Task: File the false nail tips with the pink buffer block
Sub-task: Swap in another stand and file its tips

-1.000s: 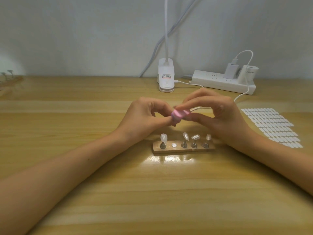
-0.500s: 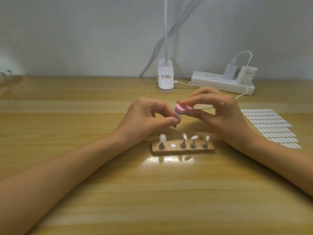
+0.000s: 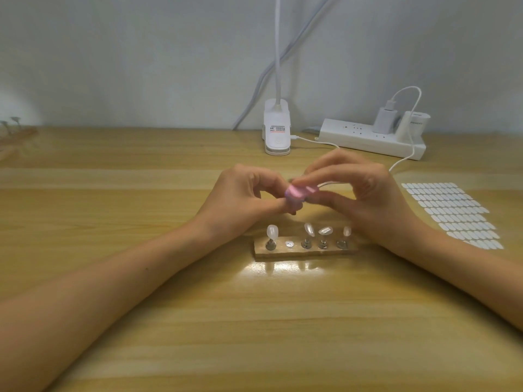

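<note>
While both forearms stretched across the counter (image 3: pixel 169 321), the right hand (image 3: pixel 365 193) gripped the pink buffer block (image 3: pixel 297 192) between its thumb and curled fingertips, above the counter and just behind the wooden holder (image 3: pixel 305 251). The left hand (image 3: pixel 243 199) met it with thumb and forefinger pinched together under the block's near end. What they pinched was probably a single false nail tip (image 3: pixel 292 206), but motion blur and the block itself hid nearly all of it. The block's edges were smeared too, so its contact with the tip could not be made out.

Four nail tips on metal stands (image 3: pixel 272 231) stood upright in the holder, with a bare metal disc (image 3: pixel 289 244) between the first and second. The right wrist covered the holder's far right end. A sheet of small white tabs (image 3: pixel 452 213) lay to the right. Farther back sat a white lamp clamp (image 3: pixel 277 131), its neck cut off by the top edge, and a power strip (image 3: pixel 368 138) with a charger (image 3: pixel 383 118) plugged in.
</note>
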`<state>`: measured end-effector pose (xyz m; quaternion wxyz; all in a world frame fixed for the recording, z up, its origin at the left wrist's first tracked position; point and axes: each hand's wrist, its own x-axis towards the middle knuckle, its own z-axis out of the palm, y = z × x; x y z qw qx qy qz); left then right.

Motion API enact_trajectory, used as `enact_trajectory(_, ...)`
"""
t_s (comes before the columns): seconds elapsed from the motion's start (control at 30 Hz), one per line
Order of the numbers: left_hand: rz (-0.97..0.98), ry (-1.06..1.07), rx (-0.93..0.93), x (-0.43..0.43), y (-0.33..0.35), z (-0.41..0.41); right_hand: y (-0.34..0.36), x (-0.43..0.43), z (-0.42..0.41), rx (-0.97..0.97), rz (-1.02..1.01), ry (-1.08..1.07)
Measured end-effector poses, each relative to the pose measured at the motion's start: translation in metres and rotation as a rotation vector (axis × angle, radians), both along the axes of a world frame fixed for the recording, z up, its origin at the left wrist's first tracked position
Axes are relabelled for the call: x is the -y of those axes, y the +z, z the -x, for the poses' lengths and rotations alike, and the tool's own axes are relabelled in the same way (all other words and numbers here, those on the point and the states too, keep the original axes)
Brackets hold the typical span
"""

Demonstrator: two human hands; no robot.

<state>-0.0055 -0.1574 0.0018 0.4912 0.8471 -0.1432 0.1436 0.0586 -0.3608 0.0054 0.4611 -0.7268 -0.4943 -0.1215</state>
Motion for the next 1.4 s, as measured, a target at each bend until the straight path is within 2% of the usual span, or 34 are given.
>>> enact_trajectory(0.07,-0.004,-0.002,-0.006,0.0007,0.0008,0.0002,-0.0009,-0.0006,0.0008,0.024,0.019,0.016)
enact_trajectory(0.17,0.022,0.007,-0.003,0.0005,0.0002,-0.0007,0.0007,0.0011,-0.0013,-0.039,-0.013,-0.053)
enact_trajectory(0.27,0.009,-0.009,-0.003,0.001,0.0013,0.0004,-0.0012,0.0001,0.0003,0.029,0.041,0.012)
enact_trajectory(0.37,0.032,0.016,-0.009,0.0004,0.0003,-0.0006,-0.0001,0.0004,-0.0005,-0.058,-0.013,-0.047)
enact_trajectory(0.47,0.028,-0.002,-0.015,0.0012,0.0011,0.0008,-0.0017,0.0005,0.0003,-0.029,0.025,0.018)
enact_trajectory(0.57,0.04,0.009,-0.017,0.0006,0.0008,-0.0003,-0.0006,0.0003,-0.0009,-0.077,-0.02,-0.035)
enact_trajectory(0.7,0.021,-0.005,-0.017,0.0018,0.0019,0.0008,-0.0021,0.0005,-0.0007,0.004,0.03,0.001)
enact_trajectory(0.8,0.041,0.004,-0.018,0.0007,0.0011,0.0003,-0.0006,0.0008,-0.0017,-0.049,-0.015,-0.062)
enact_trajectory(0.9,0.027,-0.01,-0.019,0.0012,0.0015,0.0014,-0.0021,0.0003,0.0006,0.021,0.03,-0.028)
enact_trajectory(1.0,0.049,0.0,-0.018,-0.0002,0.0005,-0.0001,-0.0001,0.0011,-0.0011,-0.033,-0.004,-0.1)
enact_trajectory(1.1,0.027,0.005,-0.02,0.0003,0.0004,-0.0002,-0.0014,0.0003,0.0009,0.034,0.035,-0.024)
enact_trajectory(1.4,0.062,0.016,-0.032,-0.0003,-0.0004,-0.0007,-0.0012,0.0004,0.0002,0.017,0.01,-0.077)
